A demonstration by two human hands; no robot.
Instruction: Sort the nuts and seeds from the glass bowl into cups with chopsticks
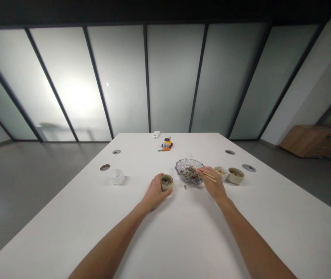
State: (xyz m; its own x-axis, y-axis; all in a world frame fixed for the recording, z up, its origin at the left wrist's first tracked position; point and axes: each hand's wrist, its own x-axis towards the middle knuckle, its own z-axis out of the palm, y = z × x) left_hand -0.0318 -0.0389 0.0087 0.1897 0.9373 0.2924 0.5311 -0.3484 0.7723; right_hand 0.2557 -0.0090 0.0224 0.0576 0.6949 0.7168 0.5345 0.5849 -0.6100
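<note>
My left hand [155, 192] is wrapped round a small beige cup [167, 181] that stands on the white table [165, 232]. My right hand [213, 183] is closed on a pair of wooden chopsticks [209, 176], whose tips reach into a clear glass bowl [189, 171] filled with small dark and light pieces. One small piece [185, 187] lies on the table in front of the glass bowl.
Right of my right hand stand a small white square dish [221, 171] and a beige bowl [235, 175]. An empty white square dish [116, 176] sits at left. Farther back lie a small toy [167, 144] and a white box [155, 134]. Round cable holes [105, 167] dot the table.
</note>
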